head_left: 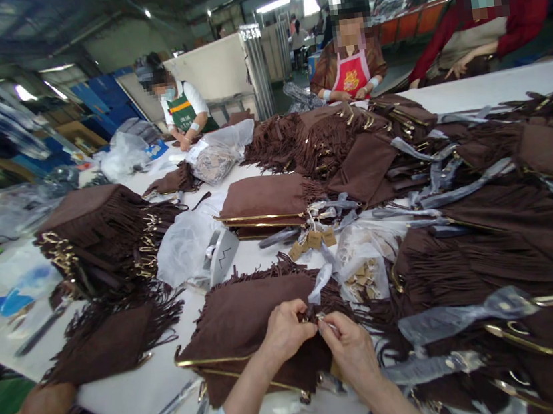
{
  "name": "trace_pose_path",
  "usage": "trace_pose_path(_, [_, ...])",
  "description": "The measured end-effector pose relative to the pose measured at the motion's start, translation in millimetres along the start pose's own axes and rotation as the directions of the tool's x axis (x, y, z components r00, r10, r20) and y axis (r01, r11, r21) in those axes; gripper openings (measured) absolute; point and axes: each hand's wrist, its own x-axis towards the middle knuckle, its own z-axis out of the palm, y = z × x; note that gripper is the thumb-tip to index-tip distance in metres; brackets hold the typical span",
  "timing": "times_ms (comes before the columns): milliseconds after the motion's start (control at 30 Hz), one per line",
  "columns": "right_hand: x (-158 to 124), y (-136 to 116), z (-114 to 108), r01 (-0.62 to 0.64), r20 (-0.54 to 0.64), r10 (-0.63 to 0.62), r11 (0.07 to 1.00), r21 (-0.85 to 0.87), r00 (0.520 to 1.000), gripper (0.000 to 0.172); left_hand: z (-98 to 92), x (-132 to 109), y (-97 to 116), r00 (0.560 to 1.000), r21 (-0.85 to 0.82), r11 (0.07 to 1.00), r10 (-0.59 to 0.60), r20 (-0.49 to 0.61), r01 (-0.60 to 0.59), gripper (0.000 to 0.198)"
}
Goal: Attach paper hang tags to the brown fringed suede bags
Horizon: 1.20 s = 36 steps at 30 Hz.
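Note:
A brown fringed handbag [263, 303] with a gold-edged frame lies in front of me. My left hand [287, 333] is closed in a pinch at its right end, on a small dark strap end with metal on it. Fingertips nearly touching it, my right hand [349, 346] pinches a small metal clasp [319, 318] at the same spot. The fingers partly hide both pieces. A strip of clear plastic wrap [321, 283] rises just behind the hands. Beyond them sits a plastic bag of tan tags [365, 270].
A stack of brown fringed bags [89, 216] stands at left, and more bags with plastic-wrapped straps [452, 320] crowd the right. A co-worker's hand [44, 410] touches a brown piece [104, 342] at lower left. A tape dispenser [219, 257] stands behind my bag. Several people work across the table.

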Motion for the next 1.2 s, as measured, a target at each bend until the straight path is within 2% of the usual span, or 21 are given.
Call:
trace_pose_path(100, [-1.2,4.4,1.0,0.025,0.005,-0.026,0.999,0.031,1.0,0.024,-3.8,-6.5,5.9,1.0,0.017,1.0,0.016,0.007,-0.016,0.007])
trace_pose_path(233, [-5.0,10.6,0.9,0.04,0.018,-0.043,0.988,0.147,0.999,0.025,-7.6,-11.7,9.3,0.995,0.069,0.995,0.069,0.076,-0.075,0.008])
trace_pose_path(300, [-7.5,12.2,0.6,0.007,0.025,-0.013,0.971,0.239,1.0,0.024,-5.2,-14.5,7.3,0.989,0.156,0.977,0.138,0.06,-0.146,0.005])
trace_pose_path(367, [-10.3,12.9,1.2,-0.063,0.04,0.053,0.939,0.338,0.998,0.024,0.7,-18.6,2.4,0.963,0.291,0.921,0.27,0.004,-0.259,0.002])
trace_pose_path(433, [-13.6,13.5,3.5,-0.16,0.056,0.15,0.898,0.409,0.987,0.024,8.4,-24.0,-5.1,0.897,0.438,0.808,0.443,-0.012,-0.393,0.009])
trace_pose_path(533, [-19.3,15.5,9.6,-0.307,0.088,0.302,0.83,0.466,0.949,0.03,17.9,-32.2,-17.6,0.76,0.6,0.591,0.649,0.045,-0.54,0.018])
trace_pose_path(633, [-24.5,16.3,14.5,-0.415,0.138,0.411,0.724,0.551,0.901,0.028,21.0,-38.9,-25.5,0.637,0.678,0.427,0.767,0.08,-0.599,0.025])
trace_pose_path(667, [-25.9,15.7,15.0,-0.444,0.153,0.443,0.686,0.576,0.884,0.027,20.5,-40.8,-26.4,0.612,0.68,0.403,0.786,0.086,-0.613,0.026])
trace_pose_path(700, [-27.0,14.6,14.9,-0.468,0.165,0.471,0.653,0.595,0.867,0.027,19.3,-42.5,-26.4,0.605,0.666,0.403,0.791,0.092,-0.627,0.028])
trace_pose_path(767, [-28.8,11.2,13.3,-0.508,0.189,0.511,0.608,0.609,0.838,0.027,15.4,-45.0,-24.2,0.643,0.582,0.485,0.761,0.087,-0.653,0.03])
trace_pose_path(833, [-30.2,7.5,11.5,-0.525,0.191,0.538,0.58,0.623,0.821,0.027,10.6,-45.0,-20.2,0.72,0.434,0.628,0.69,0.072,-0.646,0.03])
trace_pose_path(900, [-31.3,4.8,11.0,-0.524,0.178,0.552,0.57,0.633,0.815,0.027,6.7,-41.4,-15.7,0.813,0.296,0.767,0.578,0.065,-0.569,0.025])
trace_pose_path(967, [-32.2,4.0,12.2,-0.528,0.16,0.568,0.574,0.626,0.808,0.029,5.5,-34.8,-11.8,0.891,0.257,0.856,0.449,0.062,-0.449,0.022])
trace_pose_path(1000, [-32.5,4.3,13.3,-0.532,0.153,0.574,0.582,0.615,0.805,0.029,6.1,-31.0,-10.1,0.917,0.277,0.876,0.393,0.065,-0.394,0.023])
trace_pose_path(1067, [-33.0,6.1,15.5,-0.536,0.136,0.582,0.599,0.595,0.802,0.03,9.1,-23.5,-7.3,0.941,0.362,0.869,0.329,0.086,-0.337,0.023])
trace_pose_path(1200, [-33.5,11.3,17.8,-0.522,0.127,0.562,0.628,0.577,0.817,0.03,15.5,-14.8,-2.6,0.934,0.553,0.752,0.291,0.21,-0.358,0.024])
